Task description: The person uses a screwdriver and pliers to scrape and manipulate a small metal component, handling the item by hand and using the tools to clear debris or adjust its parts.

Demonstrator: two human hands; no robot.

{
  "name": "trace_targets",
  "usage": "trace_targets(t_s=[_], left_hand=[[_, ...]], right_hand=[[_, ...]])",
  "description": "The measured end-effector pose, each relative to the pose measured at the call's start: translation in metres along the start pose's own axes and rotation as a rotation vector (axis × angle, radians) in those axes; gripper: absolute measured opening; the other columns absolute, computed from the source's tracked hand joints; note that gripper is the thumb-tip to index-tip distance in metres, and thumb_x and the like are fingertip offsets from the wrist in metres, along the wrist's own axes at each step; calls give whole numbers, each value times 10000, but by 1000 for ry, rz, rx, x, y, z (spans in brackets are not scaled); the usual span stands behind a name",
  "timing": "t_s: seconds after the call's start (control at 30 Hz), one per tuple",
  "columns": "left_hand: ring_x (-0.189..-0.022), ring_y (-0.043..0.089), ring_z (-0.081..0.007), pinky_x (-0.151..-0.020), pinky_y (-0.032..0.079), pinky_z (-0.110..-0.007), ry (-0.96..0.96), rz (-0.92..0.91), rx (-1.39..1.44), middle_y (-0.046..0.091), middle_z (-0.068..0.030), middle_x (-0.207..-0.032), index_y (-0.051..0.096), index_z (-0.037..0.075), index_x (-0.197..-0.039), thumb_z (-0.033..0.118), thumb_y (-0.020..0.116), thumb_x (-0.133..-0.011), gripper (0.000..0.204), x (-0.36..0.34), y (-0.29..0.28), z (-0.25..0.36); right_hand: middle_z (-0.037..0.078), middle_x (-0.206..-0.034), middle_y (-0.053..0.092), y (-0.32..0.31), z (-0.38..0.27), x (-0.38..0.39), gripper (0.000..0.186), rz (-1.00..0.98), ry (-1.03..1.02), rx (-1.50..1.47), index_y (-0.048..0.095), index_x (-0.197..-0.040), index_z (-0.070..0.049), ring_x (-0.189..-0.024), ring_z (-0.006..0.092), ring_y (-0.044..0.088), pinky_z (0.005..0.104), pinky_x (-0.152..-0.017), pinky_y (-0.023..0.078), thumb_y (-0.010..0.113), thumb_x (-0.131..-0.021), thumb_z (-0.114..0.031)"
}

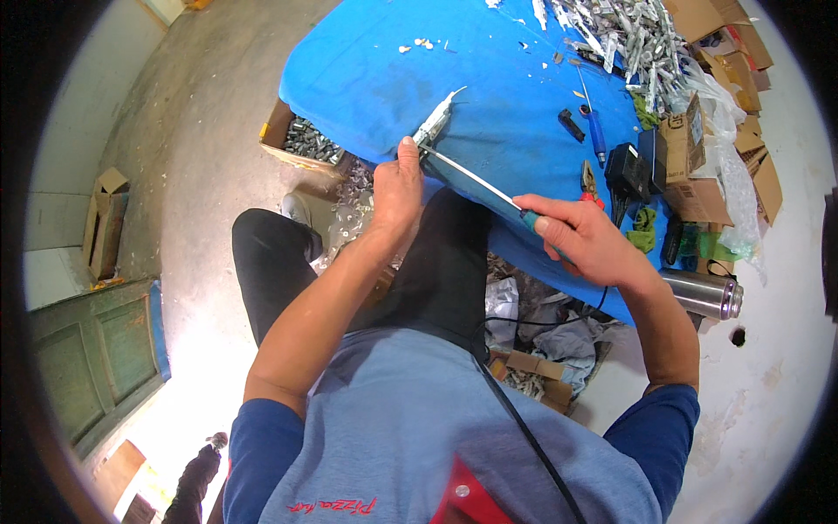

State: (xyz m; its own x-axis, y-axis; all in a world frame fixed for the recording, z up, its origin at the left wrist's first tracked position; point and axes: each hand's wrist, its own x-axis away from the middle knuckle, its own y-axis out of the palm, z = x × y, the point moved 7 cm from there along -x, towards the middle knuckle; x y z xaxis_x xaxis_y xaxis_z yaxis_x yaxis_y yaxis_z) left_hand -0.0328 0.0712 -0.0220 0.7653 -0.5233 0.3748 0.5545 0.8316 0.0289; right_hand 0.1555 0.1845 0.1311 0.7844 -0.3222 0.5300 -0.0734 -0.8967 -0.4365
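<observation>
My left hand (397,192) grips the lower end of a slim white and silver part (436,118), which points up and to the right over the near edge of the blue-covered table (349,65). A thin wire-like tip sticks out of its far end. My right hand (583,237) is closed around the green handle of a screwdriver (476,179). The long metal shaft slants left to the part, just beside my left thumb. Whether the screwdriver's tip sits inside the part or only touches it, I cannot tell.
Similar slim parts lie in a large pile (624,39) at the far right. Nearer are a blue-handled screwdriver (597,138), pliers (588,181), a black adapter (627,170) and a steel flask (707,294). A cardboard box of metal pieces (310,144) stands left of the table.
</observation>
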Motion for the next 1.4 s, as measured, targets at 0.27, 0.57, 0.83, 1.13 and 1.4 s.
trace_targets(t_s=[0.27,0.57,0.83,1.13,1.4], left_hand=[[-470,341,-112,-435,284,-298,-38,-37,11,396,13,-552,441,110,-594,553,422,-1009,608,-3,4,-2],[-632,453,-188,-595,406,-393,-68,-32,-115,522,-90,-629,566,-70,-668,512,437,-1015,690,-6,-2,-2],[-524,397,-123,-481,330,-314,26,-17,-103,448,-11,-571,501,57,-602,615,460,-971,671,-7,-3,-6],[-549,418,-150,-520,363,-346,27,-28,-84,472,-49,-576,528,-6,-638,552,443,-1001,672,-6,-1,-2],[-547,468,-255,-572,417,-436,58,3,-194,537,-141,-563,593,-113,-698,482,387,-1038,716,-10,-3,-3]], right_hand=[[188,-810,639,17,12,5,351,282,-267,302,601,-1294,-129,-721,348,628,412,-646,489,565,-954,-208],[201,-784,640,-10,-34,6,302,172,-166,469,648,-1227,-126,-713,357,643,415,-651,487,593,-934,-175],[152,-677,534,-10,-37,6,318,155,-231,513,643,-1241,-122,-584,269,521,367,-568,421,594,-927,-113],[163,-739,601,-10,-48,1,308,122,-187,570,639,-1238,-124,-668,307,579,385,-625,463,583,-936,-147],[27,-649,523,-14,-36,-13,343,-34,-163,301,592,-1317,-82,-545,83,447,256,-512,378,541,-989,-169]])
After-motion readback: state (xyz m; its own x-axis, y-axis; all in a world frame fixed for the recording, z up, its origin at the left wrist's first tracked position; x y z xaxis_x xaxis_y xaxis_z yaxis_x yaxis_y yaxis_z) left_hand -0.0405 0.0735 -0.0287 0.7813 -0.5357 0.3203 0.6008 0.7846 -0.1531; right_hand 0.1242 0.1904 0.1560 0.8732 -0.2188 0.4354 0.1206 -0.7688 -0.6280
